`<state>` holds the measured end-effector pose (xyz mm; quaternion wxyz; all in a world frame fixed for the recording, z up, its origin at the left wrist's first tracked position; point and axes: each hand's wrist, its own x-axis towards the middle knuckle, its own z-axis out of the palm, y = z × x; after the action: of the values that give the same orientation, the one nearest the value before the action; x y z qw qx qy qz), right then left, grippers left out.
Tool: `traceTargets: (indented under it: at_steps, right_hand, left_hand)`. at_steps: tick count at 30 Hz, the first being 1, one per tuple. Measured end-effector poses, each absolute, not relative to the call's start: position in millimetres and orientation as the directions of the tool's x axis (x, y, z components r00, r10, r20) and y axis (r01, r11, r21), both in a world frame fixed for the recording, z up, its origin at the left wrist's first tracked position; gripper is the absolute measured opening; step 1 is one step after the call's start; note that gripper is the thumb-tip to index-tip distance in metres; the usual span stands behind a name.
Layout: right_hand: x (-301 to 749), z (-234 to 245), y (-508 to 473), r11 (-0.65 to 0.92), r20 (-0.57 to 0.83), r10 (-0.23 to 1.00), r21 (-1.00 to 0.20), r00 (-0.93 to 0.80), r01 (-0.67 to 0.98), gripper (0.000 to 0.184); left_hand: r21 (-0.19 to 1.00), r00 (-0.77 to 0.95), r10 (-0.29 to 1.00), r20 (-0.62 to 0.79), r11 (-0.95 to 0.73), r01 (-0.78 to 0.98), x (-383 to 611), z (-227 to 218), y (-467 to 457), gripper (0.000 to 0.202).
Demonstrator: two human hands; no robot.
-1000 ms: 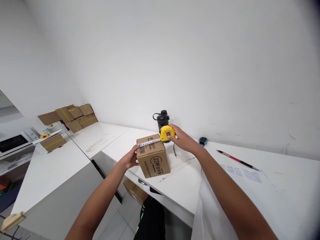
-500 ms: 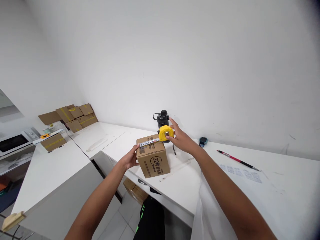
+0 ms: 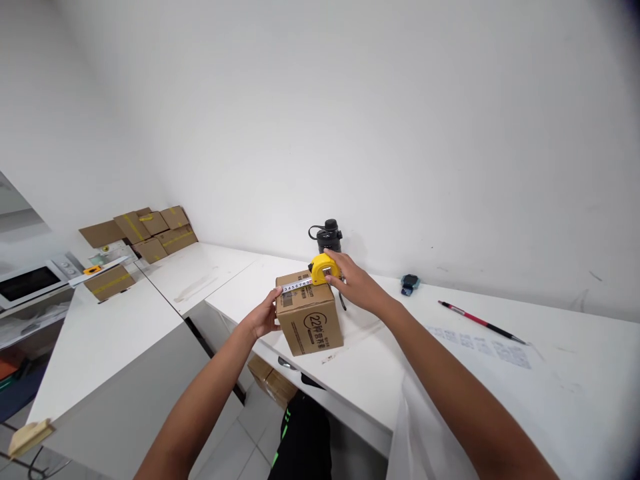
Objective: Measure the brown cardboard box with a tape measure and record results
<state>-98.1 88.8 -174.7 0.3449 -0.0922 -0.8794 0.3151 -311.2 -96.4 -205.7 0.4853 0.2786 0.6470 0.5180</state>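
A small brown cardboard box (image 3: 313, 328) with dark printing stands on the white table. My right hand (image 3: 354, 283) grips a yellow tape measure (image 3: 325, 269) over the right part of the box's top. Its white blade (image 3: 297, 285) is pulled out across that top face toward my left hand (image 3: 263, 313). The left thumb presses at the blade's end on the box's left edge, and the other fingers lie along the box's side, partly hidden. Behind the tape measure stands a black bottle (image 3: 330, 235) with a carry loop, its lower part covered.
To the right lie a dark watch-like item (image 3: 409, 284), a red and black pen (image 3: 480, 321) and a printed sheet (image 3: 480, 347). Several flattened cartons (image 3: 150, 230) lean at the far left, near a microwave (image 3: 30, 283). Another carton (image 3: 270, 381) sits under the table.
The tape measure's case has moved left, nearer my left hand, and less blade shows. My right fingers have come away from the bottle's side. My left hand stays at the box edge.
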Motion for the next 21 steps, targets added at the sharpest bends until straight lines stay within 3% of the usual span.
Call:
traceTargets:
  at_steps: [9,21]
  right_hand:
    - [-103.2,-178.7,88.0,0.802,0.567,0.37,-0.595,-0.736,-0.055,0.056]
    - [-104.7,-181.2,86.6,0.816,0.579,0.366,-0.576,-0.729,-0.047,0.056]
  left_hand:
    - [0.933,-0.383,0.86,-0.338,0.253,-0.256,-311.2,-209.9,-96.5,0.076]
    - [0.934,-0.386,0.857,-0.342,0.263,-0.242,-314.5,-215.0,-95.7,0.078]
